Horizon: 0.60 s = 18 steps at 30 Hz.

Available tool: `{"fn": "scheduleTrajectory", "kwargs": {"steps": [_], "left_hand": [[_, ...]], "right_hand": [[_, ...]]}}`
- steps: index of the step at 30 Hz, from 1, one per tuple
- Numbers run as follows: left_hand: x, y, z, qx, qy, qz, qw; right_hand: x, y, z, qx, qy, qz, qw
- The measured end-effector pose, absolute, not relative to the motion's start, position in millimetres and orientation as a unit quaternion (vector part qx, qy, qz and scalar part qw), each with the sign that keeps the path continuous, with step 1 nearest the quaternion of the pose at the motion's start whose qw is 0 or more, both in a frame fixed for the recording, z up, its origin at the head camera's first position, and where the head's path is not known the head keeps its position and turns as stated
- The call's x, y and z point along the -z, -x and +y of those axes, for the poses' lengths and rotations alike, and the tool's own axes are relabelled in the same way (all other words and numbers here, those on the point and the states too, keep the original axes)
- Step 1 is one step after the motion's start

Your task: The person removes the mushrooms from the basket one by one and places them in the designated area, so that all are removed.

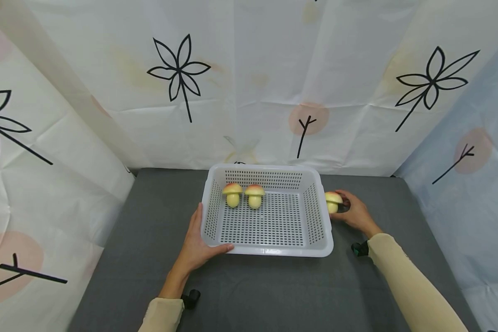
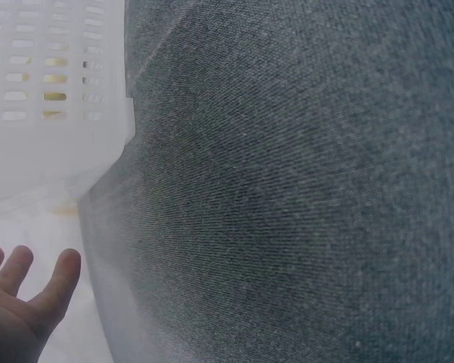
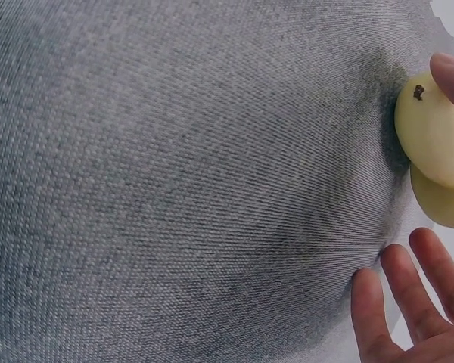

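Note:
A white perforated basket [image 1: 269, 251] stands on the grey cloth, with one mushroom [image 1: 233, 194] and another mushroom [image 1: 255, 196] upright side by side in its left part. My left hand [image 1: 196, 244] rests at the basket's front left corner, thumb along the front rim, fingers up the left side. In the left wrist view, the fingers [image 2: 59, 283] are spread near the basket [image 2: 53, 144]. Just outside the basket's right wall, my right hand [image 1: 355, 213] holds a third mushroom [image 1: 333, 202]. The right wrist view shows the thumb on this pale yellow mushroom [image 3: 431, 136], the other fingers [image 3: 412, 302] apart.
Grey cloth [image 1: 249, 295] covers the table. Behind it hangs a pale curtain [image 1: 249, 83] with black leaf drawings, and similar sheets [image 1: 45, 198] stand at both sides. Dark bands [image 1: 191, 299] are at both wrists.

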<state>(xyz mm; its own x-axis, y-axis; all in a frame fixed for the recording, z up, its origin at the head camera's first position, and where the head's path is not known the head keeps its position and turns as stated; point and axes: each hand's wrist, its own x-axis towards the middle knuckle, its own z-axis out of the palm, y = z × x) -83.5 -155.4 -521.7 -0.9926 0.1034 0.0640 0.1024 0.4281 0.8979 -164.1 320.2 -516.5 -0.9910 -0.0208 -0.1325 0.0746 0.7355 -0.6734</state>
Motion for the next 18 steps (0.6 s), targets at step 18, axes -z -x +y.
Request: {"fn": "scheduleTrajectory", "kwargs": {"steps": [18], "left_hand": [[522.1,83.4,-155.3,-0.528,-0.058,0.847,0.001]], "right_hand": [[497.8,159.7,324.8,0.364,-0.012,0.930,0.058]]}}
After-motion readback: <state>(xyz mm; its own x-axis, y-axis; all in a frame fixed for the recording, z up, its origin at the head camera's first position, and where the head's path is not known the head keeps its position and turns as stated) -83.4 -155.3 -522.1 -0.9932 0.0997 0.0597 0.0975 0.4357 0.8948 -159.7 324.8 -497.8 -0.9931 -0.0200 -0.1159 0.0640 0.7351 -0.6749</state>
